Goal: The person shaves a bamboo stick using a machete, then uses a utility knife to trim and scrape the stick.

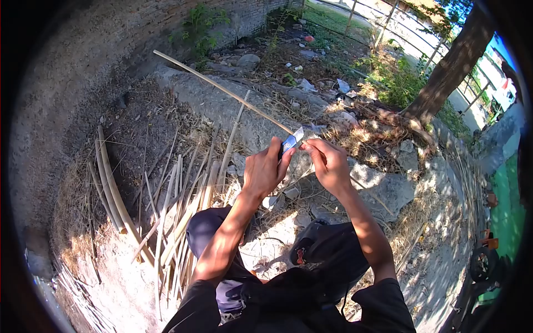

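My left hand is closed around a blue-handled knife, its pale blade pointing up and to the right against a thin wooden stick. The stick slants from the upper left down to my right hand, whose thumb and fingers pinch it just right of the blade. Both hands are close together above the knees, and a thin length of the stick appears to run on below my right hand. The fingertips partly hide where blade and stick meet.
Cut sticks and split strips lie in a pile at the left, beside curved poles. Flat rocks and dry grass cover the ground. A tree trunk stands at the upper right, a wall at the upper left.
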Motion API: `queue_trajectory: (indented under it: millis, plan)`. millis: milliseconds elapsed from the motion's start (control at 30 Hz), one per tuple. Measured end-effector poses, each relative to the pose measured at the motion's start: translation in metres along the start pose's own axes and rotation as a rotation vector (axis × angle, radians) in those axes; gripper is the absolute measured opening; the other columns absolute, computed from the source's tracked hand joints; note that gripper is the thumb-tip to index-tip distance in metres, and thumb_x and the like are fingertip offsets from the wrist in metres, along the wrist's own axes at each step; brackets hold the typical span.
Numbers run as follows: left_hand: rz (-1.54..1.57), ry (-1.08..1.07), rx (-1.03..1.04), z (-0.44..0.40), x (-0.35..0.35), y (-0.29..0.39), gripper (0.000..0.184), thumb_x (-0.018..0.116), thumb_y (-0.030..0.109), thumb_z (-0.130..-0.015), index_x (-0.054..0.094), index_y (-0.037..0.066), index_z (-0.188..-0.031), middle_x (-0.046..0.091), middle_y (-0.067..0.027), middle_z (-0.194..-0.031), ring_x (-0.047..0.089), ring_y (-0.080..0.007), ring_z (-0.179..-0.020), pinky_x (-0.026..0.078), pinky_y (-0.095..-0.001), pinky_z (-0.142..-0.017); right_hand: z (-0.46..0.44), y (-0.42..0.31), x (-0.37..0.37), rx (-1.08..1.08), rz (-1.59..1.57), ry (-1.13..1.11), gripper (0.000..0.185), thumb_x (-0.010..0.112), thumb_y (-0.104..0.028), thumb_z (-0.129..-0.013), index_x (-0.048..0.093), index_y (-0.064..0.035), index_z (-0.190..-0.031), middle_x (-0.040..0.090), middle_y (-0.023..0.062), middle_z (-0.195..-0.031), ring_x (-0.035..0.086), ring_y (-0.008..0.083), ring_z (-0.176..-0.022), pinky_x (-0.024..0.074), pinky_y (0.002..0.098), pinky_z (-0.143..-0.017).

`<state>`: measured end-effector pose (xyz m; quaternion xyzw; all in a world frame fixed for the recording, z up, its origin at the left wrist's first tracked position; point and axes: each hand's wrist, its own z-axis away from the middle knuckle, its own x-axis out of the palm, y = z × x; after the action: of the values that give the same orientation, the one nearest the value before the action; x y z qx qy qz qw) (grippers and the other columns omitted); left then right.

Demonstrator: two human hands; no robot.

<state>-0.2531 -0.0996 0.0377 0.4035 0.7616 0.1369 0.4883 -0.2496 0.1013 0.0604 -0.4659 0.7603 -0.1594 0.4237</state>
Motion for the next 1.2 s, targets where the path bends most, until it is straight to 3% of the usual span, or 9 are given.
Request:
queue_trajectory:
  millis: [67, 133, 167, 467, 533, 633, 967, 1100, 1200]
  plan:
    - [-0.068, 0.02, 0.006, -0.001, 0.002, -0.002, 0.036, 0.063, 0.038, -0.107, 0.049, 0.005, -0.109, 0.07, -0.021, -0.072, 0.07, -0.045, -0.064, 0.052, -0.0533, -0.054, 0.0, -0.003, 0.0, -0.005, 0.009, 0.011, 0.016, 0.068, -0.009, -0.102, 0.074, 0.0025, -0.112, 0.08, 0.016, -0.097, 0.075, 0.0275, -0.07, 0.0575, 0.0352, -0.064]
    - [-0.072, 0.061, 0.021, -0.002, 0.001, -0.001, 0.034, 0.062, 0.036, -0.108, 0.049, 0.005, -0.106, 0.066, -0.0202, -0.066, 0.068, -0.0447, -0.061, 0.05, -0.0528, -0.054, 0.0, -0.004, 0.001, -0.019, 0.04, 0.035, 0.013, 0.066, -0.007, -0.105, 0.075, 0.0013, -0.11, 0.079, 0.0101, -0.093, 0.062, 0.0106, -0.061, 0.0478, 0.0297, -0.055]
    - [-0.074, 0.101, 0.036, -0.003, 0.001, 0.0, 0.033, 0.062, 0.034, -0.108, 0.049, 0.005, -0.103, 0.062, -0.0193, -0.06, 0.067, -0.0445, -0.059, 0.048, -0.0523, -0.053, 0.001, -0.005, 0.0, -0.019, 0.041, 0.034, 0.013, 0.066, -0.007, -0.105, 0.075, 0.0013, -0.11, 0.079, 0.0101, -0.093, 0.062, 0.0106, -0.061, 0.0478, 0.0297, -0.055]
    - [-0.132, 0.235, -0.082, -0.017, -0.025, -0.029, 0.03, 0.062, 0.035, -0.107, 0.051, 0.008, -0.104, 0.064, -0.0205, -0.062, 0.067, -0.0458, -0.058, 0.05, -0.0555, -0.051, 0.005, -0.006, -0.007, -0.016, 0.169, -0.01, 0.012, 0.064, -0.006, -0.104, 0.075, -0.0024, -0.105, 0.078, 0.0089, -0.086, 0.055, 0.0152, -0.051, 0.0439, 0.0312, -0.05]
    - [-0.133, 0.238, -0.079, -0.015, -0.023, -0.027, 0.029, 0.063, 0.035, -0.107, 0.052, 0.008, -0.105, 0.064, -0.0203, -0.061, 0.067, -0.0455, -0.057, 0.05, -0.0553, -0.05, 0.006, -0.01, -0.012, 0.107, 0.178, -0.083, 0.012, 0.064, -0.011, -0.102, 0.075, -0.0061, -0.105, 0.077, 0.0157, -0.09, 0.072, 0.03, -0.066, 0.051, 0.0406, -0.057]
    - [-0.068, 0.137, -0.029, -0.013, -0.017, -0.024, 0.029, 0.062, 0.036, -0.108, 0.054, 0.008, -0.106, 0.065, -0.0207, -0.061, 0.068, -0.0456, -0.059, 0.051, -0.0546, -0.051, 0.004, -0.004, -0.003, 0.013, 0.069, 0.033, 0.013, 0.064, -0.011, -0.102, 0.076, -0.0069, -0.104, 0.075, 0.0165, -0.086, 0.071, 0.031, -0.065, 0.05, 0.0422, -0.057]
    - [-0.093, 0.158, -0.035, -0.016, -0.02, -0.017, 0.029, 0.061, 0.035, -0.108, 0.056, 0.007, -0.102, 0.062, -0.0206, -0.058, 0.067, -0.0445, -0.057, 0.052, -0.0527, -0.051, 0.001, -0.009, -0.01, 0.093, 0.2, -0.05, 0.013, 0.064, -0.009, -0.1, 0.076, -0.0082, -0.106, 0.074, 0.0185, -0.083, 0.072, 0.0387, -0.074, 0.0529, 0.0463, -0.064]
    - [-0.144, 0.295, -0.251, -0.03, -0.037, -0.044, 0.039, 0.055, 0.039, -0.11, 0.058, 0.004, -0.093, 0.061, -0.0219, -0.061, 0.063, -0.0421, -0.054, 0.046, -0.052, -0.052, 0.003, -0.016, -0.019, 0.141, 0.285, -0.092, 0.017, 0.061, -0.014, -0.101, 0.076, -0.009, -0.103, 0.073, 0.0184, -0.082, 0.071, 0.0398, -0.074, 0.0529, 0.0486, -0.066]
    - [-0.187, 0.398, -0.239, -0.034, -0.061, -0.071, 0.042, 0.052, 0.041, -0.111, 0.061, 0.003, -0.096, 0.061, -0.0204, -0.061, 0.061, -0.0386, -0.052, 0.045, -0.0504, -0.05, -0.002, -0.018, -0.027, 0.192, 0.306, -0.099, 0.019, 0.059, -0.017, -0.101, 0.077, -0.0103, -0.1, 0.071, 0.0173, -0.077, 0.07, 0.0387, -0.071, 0.0523, 0.0486, -0.066]
